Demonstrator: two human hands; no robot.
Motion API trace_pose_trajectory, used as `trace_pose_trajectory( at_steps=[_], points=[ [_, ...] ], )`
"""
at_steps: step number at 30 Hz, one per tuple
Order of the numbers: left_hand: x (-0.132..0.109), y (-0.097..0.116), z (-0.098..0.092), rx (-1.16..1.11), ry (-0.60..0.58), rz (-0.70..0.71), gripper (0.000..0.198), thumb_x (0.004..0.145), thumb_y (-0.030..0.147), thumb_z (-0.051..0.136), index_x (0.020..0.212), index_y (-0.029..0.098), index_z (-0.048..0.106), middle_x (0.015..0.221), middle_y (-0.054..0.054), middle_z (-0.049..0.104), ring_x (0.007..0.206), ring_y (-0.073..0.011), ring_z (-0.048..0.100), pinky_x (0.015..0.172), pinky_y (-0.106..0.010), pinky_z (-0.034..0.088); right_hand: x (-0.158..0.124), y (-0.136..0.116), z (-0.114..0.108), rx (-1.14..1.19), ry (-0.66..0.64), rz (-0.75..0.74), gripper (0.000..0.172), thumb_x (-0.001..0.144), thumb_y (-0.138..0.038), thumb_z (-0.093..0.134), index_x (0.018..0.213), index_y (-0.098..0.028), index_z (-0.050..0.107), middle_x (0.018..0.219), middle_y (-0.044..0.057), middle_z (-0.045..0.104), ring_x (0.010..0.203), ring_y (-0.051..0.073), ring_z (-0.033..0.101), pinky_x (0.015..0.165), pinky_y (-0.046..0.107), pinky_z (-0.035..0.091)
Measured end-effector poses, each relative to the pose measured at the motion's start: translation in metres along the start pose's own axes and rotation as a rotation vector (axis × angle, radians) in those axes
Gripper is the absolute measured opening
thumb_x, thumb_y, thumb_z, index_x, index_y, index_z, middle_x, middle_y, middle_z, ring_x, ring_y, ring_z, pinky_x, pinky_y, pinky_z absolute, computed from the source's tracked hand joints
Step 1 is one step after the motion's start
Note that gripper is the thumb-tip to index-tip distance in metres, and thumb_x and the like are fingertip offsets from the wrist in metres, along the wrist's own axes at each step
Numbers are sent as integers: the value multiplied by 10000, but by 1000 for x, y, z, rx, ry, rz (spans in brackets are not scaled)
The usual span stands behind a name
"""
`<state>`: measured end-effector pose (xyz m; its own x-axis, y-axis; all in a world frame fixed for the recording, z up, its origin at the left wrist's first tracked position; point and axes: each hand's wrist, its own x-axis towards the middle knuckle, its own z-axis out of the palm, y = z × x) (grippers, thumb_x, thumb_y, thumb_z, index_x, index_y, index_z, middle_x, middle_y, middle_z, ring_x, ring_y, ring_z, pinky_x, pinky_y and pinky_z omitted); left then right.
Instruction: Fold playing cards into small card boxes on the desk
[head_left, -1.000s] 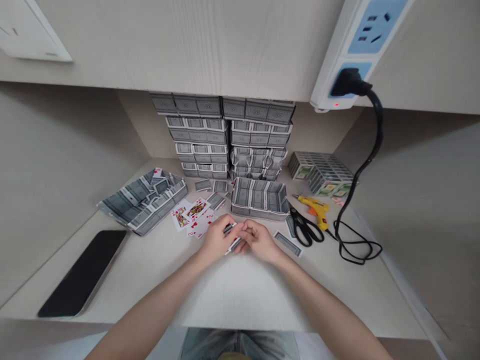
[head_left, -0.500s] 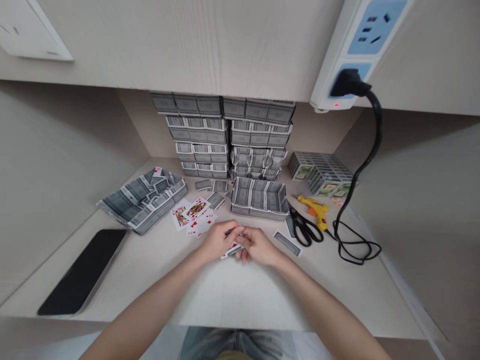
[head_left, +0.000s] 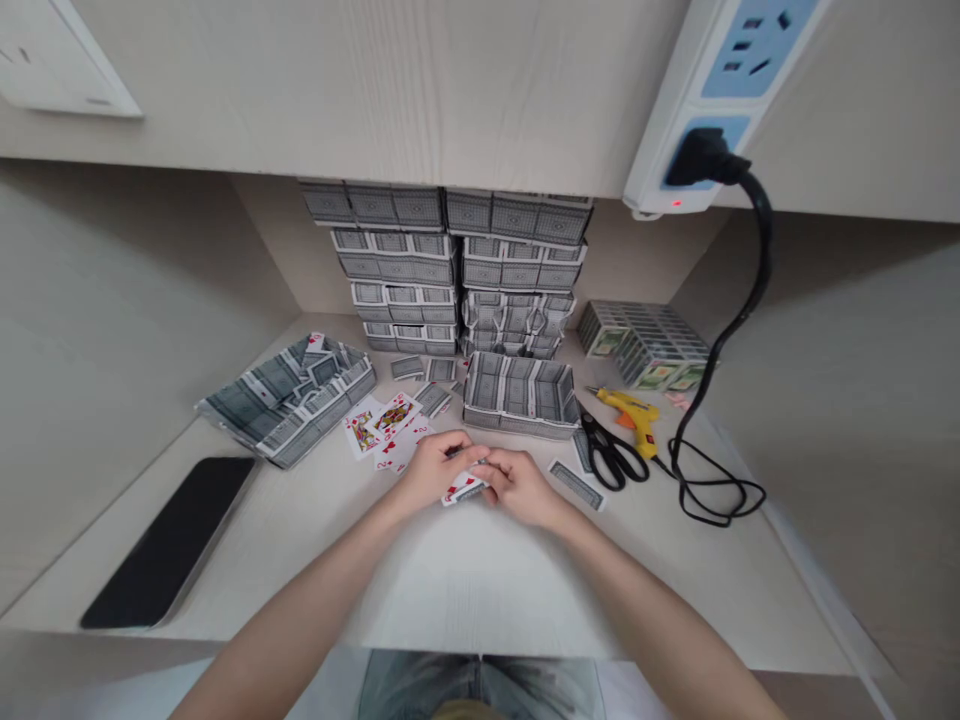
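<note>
My left hand (head_left: 437, 465) and my right hand (head_left: 519, 485) meet over the middle of the desk, fingers closed on a playing card (head_left: 463, 489) that shows red marks and a grey patterned strip. The fingers cover its upper part, so its full shape is hidden. Just beyond my hands stands an open box made of grey-backed cards (head_left: 521, 395). Left of it lie several face-up cards (head_left: 395, 415) with red suits. To the right of my right hand a narrow grey-backed card piece (head_left: 576, 485) lies flat, close to black-handled scissors (head_left: 613, 452).
A card box with loose pieces (head_left: 292, 400) stands at left, above a black phone (head_left: 171, 540). Stacked card boxes (head_left: 397, 265) rise at the back. At right are a yellow glue gun (head_left: 634, 418), its looped black cord (head_left: 709, 515) and boxed card packs (head_left: 652, 345). A power strip (head_left: 694, 130) hangs above.
My hands have shifted slightly, and the fingers of my right hand have curled in under the card. More of the card's red-marked face shows now.
</note>
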<state>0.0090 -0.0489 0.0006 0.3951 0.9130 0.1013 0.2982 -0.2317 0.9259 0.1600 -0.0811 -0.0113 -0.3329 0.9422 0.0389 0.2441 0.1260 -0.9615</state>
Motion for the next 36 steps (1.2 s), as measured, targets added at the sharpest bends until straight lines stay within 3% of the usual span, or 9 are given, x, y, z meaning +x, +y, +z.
trace_pose_trajectory(
  at_steps=[3, 7, 12, 15, 17, 23, 26, 36],
  points=[
    [2, 2, -6, -72, 50, -10, 255, 694, 400, 573, 651, 151, 542, 597, 27, 503, 566, -91, 436, 516, -189, 344, 3, -2, -1, 134, 37, 56, 297, 788, -433, 468, 621, -186, 477, 446, -55, 499, 326, 74, 393, 342, 194, 300],
    [4, 0, -12, -212, 23, -96, 271, 633, 372, 644, 736, 145, 539, 656, 23, 545, 582, -95, 480, 528, -190, 372, 4, -3, -4, 197, 157, 92, 301, 771, -479, 473, 677, -193, 466, 478, -40, 546, 308, 89, 419, 327, 208, 331],
    [4, -6, -12, -264, -6, -173, 262, 636, 354, 643, 625, 132, 504, 559, 44, 498, 516, -77, 444, 479, -178, 327, 2, 0, -7, -70, 254, -45, 347, 765, -445, 511, 535, -187, 473, 434, -33, 478, 391, 93, 427, 402, 210, 330],
    [4, -10, -11, -212, -17, -172, 261, 624, 337, 655, 588, 127, 504, 513, 52, 472, 485, -65, 411, 452, -171, 292, 3, 1, -7, -116, 303, -108, 234, 756, -411, 537, 720, -186, 593, 512, -34, 508, 453, 96, 438, 444, 211, 337],
    [4, -11, -9, -192, -30, -176, 267, 611, 333, 667, 572, 126, 502, 495, 51, 470, 470, -65, 411, 434, -170, 289, 5, 1, -8, -49, 288, -104, 230, 757, -393, 537, 845, -189, 596, 572, -30, 539, 466, 93, 453, 444, 206, 348],
    [3, -2, -6, -328, -15, -212, 310, 694, 438, 569, 723, 130, 547, 637, 2, 575, 528, -115, 534, 474, -229, 439, 8, 2, -8, 218, 284, 44, 255, 756, -427, 529, 783, -183, 459, 455, -68, 516, 317, 77, 442, 321, 176, 334],
    [3, 2, -8, -367, 25, -175, 328, 720, 441, 543, 826, 132, 556, 667, -6, 594, 535, -118, 546, 499, -238, 455, 9, 3, -7, 393, 251, 99, 302, 744, -451, 538, 795, -199, 382, 432, -74, 540, 325, 111, 518, 334, 195, 412],
    [0, -4, 1, -101, 245, -37, 277, 777, 381, 483, 916, 158, 570, 682, 1, 594, 570, -109, 520, 503, -201, 409, 7, -5, 4, 606, 128, 62, 402, 762, -383, 538, 1098, -233, 377, 604, -55, 583, 430, 141, 611, 393, 241, 502]
  ],
)
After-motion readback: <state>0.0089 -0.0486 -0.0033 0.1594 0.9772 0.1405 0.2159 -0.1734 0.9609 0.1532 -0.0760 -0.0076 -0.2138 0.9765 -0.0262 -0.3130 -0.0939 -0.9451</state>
